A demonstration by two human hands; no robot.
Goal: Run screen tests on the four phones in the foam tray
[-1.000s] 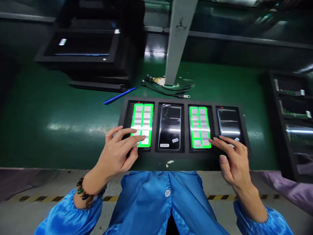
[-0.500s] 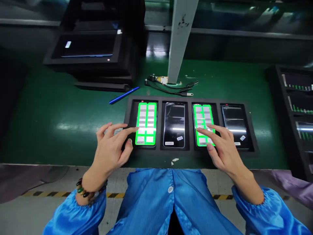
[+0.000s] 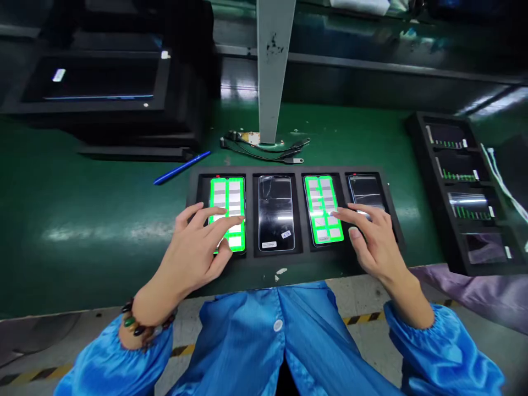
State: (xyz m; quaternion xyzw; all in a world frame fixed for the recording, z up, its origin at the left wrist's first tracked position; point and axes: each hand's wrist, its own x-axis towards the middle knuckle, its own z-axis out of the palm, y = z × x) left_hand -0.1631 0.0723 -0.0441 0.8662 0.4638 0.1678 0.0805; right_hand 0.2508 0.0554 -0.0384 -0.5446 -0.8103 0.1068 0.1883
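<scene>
A black foam tray (image 3: 299, 220) on the bench holds several smartphones in a row of slots. Over the leftmost phone (image 3: 234, 192), lit with a green and grey grid, my left hand (image 3: 202, 242) is spread, its index fingertip near the right edge of the screen. The dark phone (image 3: 276, 203) beside it bears two small white labels. My right hand (image 3: 373, 242) has its index fingertip at the right part of the second lit phone (image 3: 324, 220), fingers apart. That hand covers most of the rightmost dark phone (image 3: 363, 186). Neither hand grips anything.
A blue pen (image 3: 181, 168) and short black cables (image 3: 264, 154) lie behind the tray. A metal post (image 3: 274, 71) rises behind them. Stacked black trays (image 3: 173, 110) stand at the left; another phone tray (image 3: 445, 192) is at the right, near a purple sleeve (image 3: 478, 289).
The view has turned, so the bench sits further left. My left index finger has moved rightward across the left lit screen. My right fingers have shifted to the second lit screen's right side.
</scene>
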